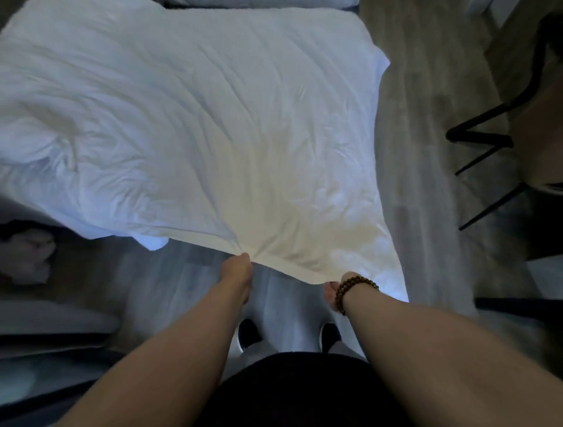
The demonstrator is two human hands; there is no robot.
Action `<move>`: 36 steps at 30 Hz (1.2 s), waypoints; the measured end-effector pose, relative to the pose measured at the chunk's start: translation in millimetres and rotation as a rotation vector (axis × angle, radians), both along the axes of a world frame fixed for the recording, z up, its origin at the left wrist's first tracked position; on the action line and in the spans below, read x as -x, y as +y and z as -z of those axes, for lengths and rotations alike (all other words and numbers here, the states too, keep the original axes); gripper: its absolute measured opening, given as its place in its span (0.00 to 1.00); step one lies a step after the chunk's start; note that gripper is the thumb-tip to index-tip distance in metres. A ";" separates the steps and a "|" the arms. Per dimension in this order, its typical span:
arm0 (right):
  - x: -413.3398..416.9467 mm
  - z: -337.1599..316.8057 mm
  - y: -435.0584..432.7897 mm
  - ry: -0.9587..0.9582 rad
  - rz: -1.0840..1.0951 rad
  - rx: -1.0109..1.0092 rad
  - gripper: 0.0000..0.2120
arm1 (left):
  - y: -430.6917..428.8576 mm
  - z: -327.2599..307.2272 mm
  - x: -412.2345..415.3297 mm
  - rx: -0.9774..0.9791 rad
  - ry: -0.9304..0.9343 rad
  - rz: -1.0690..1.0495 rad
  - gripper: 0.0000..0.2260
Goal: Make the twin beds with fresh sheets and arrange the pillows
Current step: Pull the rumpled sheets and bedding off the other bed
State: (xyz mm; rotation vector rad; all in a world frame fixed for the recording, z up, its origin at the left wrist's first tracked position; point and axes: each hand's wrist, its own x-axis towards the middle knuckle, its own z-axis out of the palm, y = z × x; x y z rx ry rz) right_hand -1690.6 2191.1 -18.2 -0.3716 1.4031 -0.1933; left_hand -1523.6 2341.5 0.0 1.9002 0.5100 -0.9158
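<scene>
A large white sheet [195,128] billows over the bed, creased and lifted at its near edge. My left hand [237,269] grips that near hem from below, at the frame's centre. My right hand [333,291], with a brown bead bracelet on the wrist, holds the same hem further right, and its fingers are mostly hidden under the cloth. The mattress beneath is covered from sight. Part of a white pillow or bedding [262,2] shows at the top edge.
Wood-look floor [426,152] runs along the bed's right side. A chair with black metal legs [487,152] stands at the right. A crumpled pale cloth [27,256] lies on the floor at the left. My shoes [248,333] are below the hem.
</scene>
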 end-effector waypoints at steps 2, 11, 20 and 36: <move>-11.8 -5.2 19.2 0.024 -0.046 -0.136 0.20 | -2.4 -8.2 0.8 0.004 -0.003 0.002 0.13; -90.9 -31.7 62.3 -0.135 -0.388 -0.451 0.28 | 1.0 -22.7 -5.0 -0.034 -0.221 0.136 0.14; -158.4 -26.0 91.5 -0.079 0.015 -0.205 0.15 | 12.2 1.0 -47.7 0.031 -0.003 0.219 0.10; -156.2 -19.1 104.2 0.110 0.219 -0.103 0.10 | 51.4 44.4 -199.7 0.104 0.250 -0.191 0.09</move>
